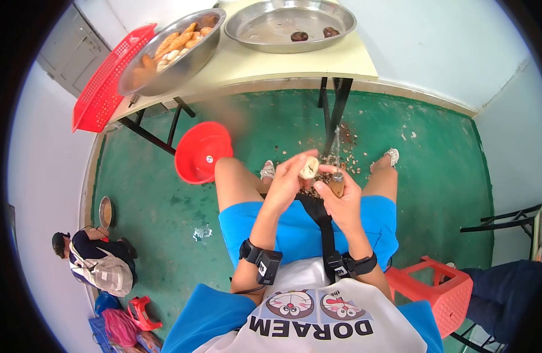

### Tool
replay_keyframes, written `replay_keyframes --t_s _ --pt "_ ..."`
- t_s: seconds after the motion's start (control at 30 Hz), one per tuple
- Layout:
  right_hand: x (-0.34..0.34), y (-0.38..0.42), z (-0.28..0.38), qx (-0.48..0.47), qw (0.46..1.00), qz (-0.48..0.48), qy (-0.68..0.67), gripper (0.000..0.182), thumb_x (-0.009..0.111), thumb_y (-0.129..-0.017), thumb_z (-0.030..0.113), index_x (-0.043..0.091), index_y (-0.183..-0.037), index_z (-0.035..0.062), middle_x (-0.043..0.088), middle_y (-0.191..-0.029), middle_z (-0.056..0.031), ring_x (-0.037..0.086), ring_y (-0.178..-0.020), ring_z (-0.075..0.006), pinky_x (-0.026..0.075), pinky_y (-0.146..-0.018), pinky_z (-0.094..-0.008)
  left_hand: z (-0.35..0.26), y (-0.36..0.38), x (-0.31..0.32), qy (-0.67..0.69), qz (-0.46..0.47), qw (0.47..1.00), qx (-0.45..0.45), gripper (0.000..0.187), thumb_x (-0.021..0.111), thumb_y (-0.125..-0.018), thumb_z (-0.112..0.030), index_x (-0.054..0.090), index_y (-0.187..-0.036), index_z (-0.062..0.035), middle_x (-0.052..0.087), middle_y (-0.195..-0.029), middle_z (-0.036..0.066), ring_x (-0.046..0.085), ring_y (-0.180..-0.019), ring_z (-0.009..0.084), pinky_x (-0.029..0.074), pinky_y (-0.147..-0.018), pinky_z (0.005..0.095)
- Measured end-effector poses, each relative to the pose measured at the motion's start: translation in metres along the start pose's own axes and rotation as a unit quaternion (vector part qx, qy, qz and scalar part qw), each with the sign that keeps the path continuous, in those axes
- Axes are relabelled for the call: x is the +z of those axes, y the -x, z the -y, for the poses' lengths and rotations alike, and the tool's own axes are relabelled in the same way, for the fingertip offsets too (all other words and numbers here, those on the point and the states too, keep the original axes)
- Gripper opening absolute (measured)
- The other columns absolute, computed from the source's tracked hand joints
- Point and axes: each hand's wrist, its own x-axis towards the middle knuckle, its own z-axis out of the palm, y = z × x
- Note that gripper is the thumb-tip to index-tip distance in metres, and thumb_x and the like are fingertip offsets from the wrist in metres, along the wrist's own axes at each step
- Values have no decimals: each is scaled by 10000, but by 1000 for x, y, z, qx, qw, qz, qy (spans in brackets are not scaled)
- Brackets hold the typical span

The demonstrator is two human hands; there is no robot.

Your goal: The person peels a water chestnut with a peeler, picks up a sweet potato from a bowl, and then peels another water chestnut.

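Observation:
My left hand (pixel 285 183) is closed around a pale, peeled-looking vegetable piece (pixel 309 168) with a dark mark on the face turned up to me. Close beside it, my right hand (pixel 345 199) grips a small wooden-handled tool (pixel 337 187) with a metal end cap. Its working end is hidden, and the right fingertips are right at the vegetable's edge. Both hands are over my lap. Below them, peelings and scraps (pixel 347 160) lie scattered on the green floor.
A steel bowl of vegetables (pixel 129 82), a wide steel pan (pixel 271 44) with two dark pieces, and a red basket (pixel 100 88) are on the table (pixel 294 67). A red basin (pixel 188 156) stands on the floor. Another person (pixel 100 259) is at left, red stool (pixel 441 294) at right.

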Motion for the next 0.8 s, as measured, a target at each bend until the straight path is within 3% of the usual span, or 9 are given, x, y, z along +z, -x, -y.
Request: replay_keyframes --t_s 0.03,0.17,0.4,0.47,0.6,0.63,0.67,0.73,0.8 --pt "1 -1 -3 -13 1000 5 -28 189 611 -765 14 558 -945 -6 576 -767 -14 540 -642 -65 448 -562 -197 -1 3 9 14 -27 999 -35 363 372 -914 -235 481 -1137 30 594 -853 47 497 -616 70 392 -492 201" --pt "-1 -3 -17 -13 999 -1 -30 154 603 -774 26 557 -913 -25 590 -744 -40 563 -633 -85 468 -556 -220 5 2 10 -32 3 999 -34 387 372 -915 -260 478 -1137 39 604 -818 44 490 -577 68 394 -478 198" --pt "-9 -4 -10 7 999 -32 26 75 588 -784 40 564 -833 -12 578 -696 -25 537 -571 -76 452 -521 -216 2 3 6 -20 55 995 -77 425 376 -912 -311 482 -1126 41 603 -801 65 440 -500 76 379 -446 208" --pt "-15 -6 -12 24 993 -120 -1 78 575 -784 32 559 -852 -2 558 -678 -8 505 -543 -66 439 -516 -215 3 2 2 48 62 993 -83 415 376 -912 -307 475 -1130 32 599 -824 81 441 -520 79 373 -448 209" --pt "-25 -20 -32 -91 971 -185 120 159 583 -785 87 538 -905 -6 527 -659 15 446 -534 -41 376 -478 -194 1 0 3 81 17 994 -76 397 348 -918 -310 457 -1140 1 579 -862 80 442 -561 85 369 -463 224" --pt "-28 -21 -37 -89 970 -190 125 181 613 -766 119 542 -859 -18 512 -635 19 431 -549 -43 357 -481 -202 1 -1 3 114 8 991 -66 395 350 -917 -310 450 -1146 -5 577 -876 83 451 -584 85 372 -471 221" --pt "-34 -20 -41 -90 970 -189 125 181 613 -766 119 542 -859 -18 512 -635 19 431 -549 -43 357 -481 -202 1 -1 2 147 -2 988 -56 392 352 -916 -311 443 -1151 -11 575 -890 86 460 -606 84 375 -478 218" --pt "-34 -13 -25 67 987 -118 91 187 623 -759 148 555 -815 -17 503 -611 17 427 -558 -52 357 -489 -216 -3 1 3 153 -14 987 -49 394 345 -918 -325 446 -1145 -19 574 -893 84 472 -631 85 381 -491 216" --pt "-28 -8 -12 41 990 -61 122 200 627 -762 174 543 -766 -7 478 -584 15 403 -541 -54 343 -473 -226 -3 2 0 135 -23 991 1 409 328 -921 -346 450 -1143 -24 574 -871 80 474 -631 82 383 -501 214"
